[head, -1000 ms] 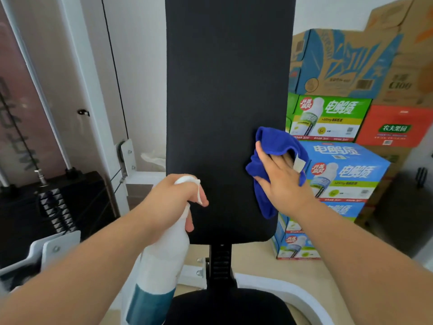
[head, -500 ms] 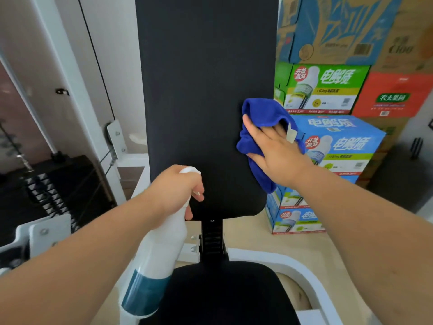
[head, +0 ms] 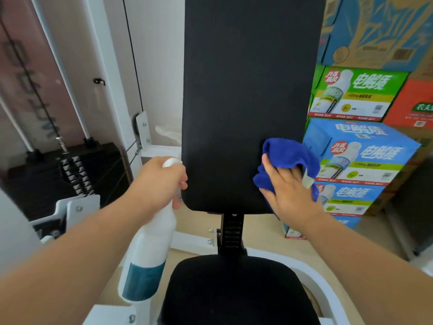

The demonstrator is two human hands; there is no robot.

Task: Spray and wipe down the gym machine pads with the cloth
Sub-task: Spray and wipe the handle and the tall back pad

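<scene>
Right hand [head: 289,194] presses a bunched blue microfiber cloth [head: 287,152] on the black back pad's [head: 248,97] lower right edge; left hand [head: 159,181] grips a white spray bottle [head: 147,252] near its lower left corner.

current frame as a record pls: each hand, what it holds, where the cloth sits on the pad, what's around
left hand: grips the spray bottle by its head, beside the back pad's lower left edge
right hand: holds the blue cloth against the back pad
cloth position: back pad's lower right edge, wrapping over the side
seat pad: below the back pad, neither hand on it
surroundings: weight stack at left; stacked drink cartons at right
</scene>
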